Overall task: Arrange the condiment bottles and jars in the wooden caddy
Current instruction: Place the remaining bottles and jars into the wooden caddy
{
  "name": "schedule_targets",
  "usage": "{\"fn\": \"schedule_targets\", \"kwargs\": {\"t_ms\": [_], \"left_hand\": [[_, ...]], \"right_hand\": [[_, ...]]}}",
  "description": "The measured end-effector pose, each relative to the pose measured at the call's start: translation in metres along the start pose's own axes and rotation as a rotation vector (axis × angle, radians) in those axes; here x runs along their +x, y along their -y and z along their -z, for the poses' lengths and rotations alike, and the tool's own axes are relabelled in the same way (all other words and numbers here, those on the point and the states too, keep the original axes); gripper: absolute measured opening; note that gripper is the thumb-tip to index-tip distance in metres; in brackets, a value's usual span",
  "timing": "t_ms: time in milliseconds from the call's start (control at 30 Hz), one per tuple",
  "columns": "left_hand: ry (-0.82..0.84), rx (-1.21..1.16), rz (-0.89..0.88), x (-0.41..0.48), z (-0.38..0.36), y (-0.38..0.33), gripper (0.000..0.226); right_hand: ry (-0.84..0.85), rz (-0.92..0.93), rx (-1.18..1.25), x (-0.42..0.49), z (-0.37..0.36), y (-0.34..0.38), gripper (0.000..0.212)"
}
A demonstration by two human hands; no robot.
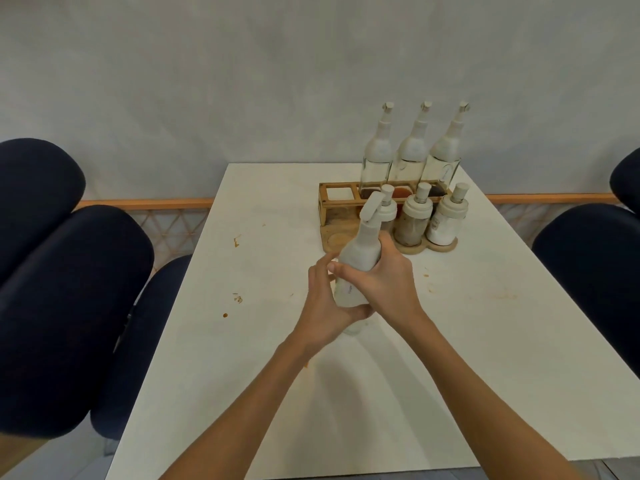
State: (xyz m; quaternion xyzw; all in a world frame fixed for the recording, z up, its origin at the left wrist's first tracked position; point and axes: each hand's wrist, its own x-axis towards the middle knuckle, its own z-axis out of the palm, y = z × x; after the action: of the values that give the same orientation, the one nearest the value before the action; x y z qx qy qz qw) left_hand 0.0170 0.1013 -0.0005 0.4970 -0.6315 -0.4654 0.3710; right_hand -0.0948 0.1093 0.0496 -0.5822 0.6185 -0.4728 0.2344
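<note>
The bottle (358, 252) is held over the table (242, 341), just before the caddy (327, 211): right hand (389, 277) curled round its shoulder, left hand (323, 306) round its lower half, forefinger lifted. Its base is blurred; its spout hides part of a jar (390, 210)

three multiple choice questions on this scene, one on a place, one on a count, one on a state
1. Where in the caddy is the empty square slot?
A) back row, left end
B) back row, right end
C) front row, middle

2. How many tall bottles stand in the caddy?
A) one
B) three
C) five

3. The fourth bottle is
A) standing in a slot
B) gripped by both hands
C) lying flat, untouched

1 A: the open square sits left of the bottles.
2 B: three stand along the back.
3 B: left hand and right hand both grip it.
</note>
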Motion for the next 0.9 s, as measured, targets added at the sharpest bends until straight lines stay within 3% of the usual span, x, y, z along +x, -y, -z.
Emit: {"fn": "schedule_targets", "kwargs": {"t_ms": [133, 300, 600, 733, 900], "left_hand": [[-0.123, 0.094, 0.001, -0.008, -0.008, -0.003, 0.107], [-0.188, 0.049, -0.012, -0.009, -0.011, -0.006, 0.085], [0.044, -0.052, 0.032, -0.001, 0.019, -0.015, 0.068], [0.15, -0.051, 0.041, 0.005, 0.025, -0.039, 0.069], [0.142, -0.105, -0.024, 0.02, 0.035, -0.064, 0.067]], "right_hand": [[0.149, -0.101, 0.046, 0.002, 0.014, 0.002, 0.053], [0.36, -0.148, 0.088, 0.0, 0.041, -0.003, 0.052], [0.662, -0.116, 0.126, 0.019, 0.071, -0.028, 0.066], [0.663, -0.054, 0.186, 0.029, 0.076, -0.022, 0.07], [0.483, 0.079, 0.076, 0.054, 0.079, -0.005, 0.073]]}}
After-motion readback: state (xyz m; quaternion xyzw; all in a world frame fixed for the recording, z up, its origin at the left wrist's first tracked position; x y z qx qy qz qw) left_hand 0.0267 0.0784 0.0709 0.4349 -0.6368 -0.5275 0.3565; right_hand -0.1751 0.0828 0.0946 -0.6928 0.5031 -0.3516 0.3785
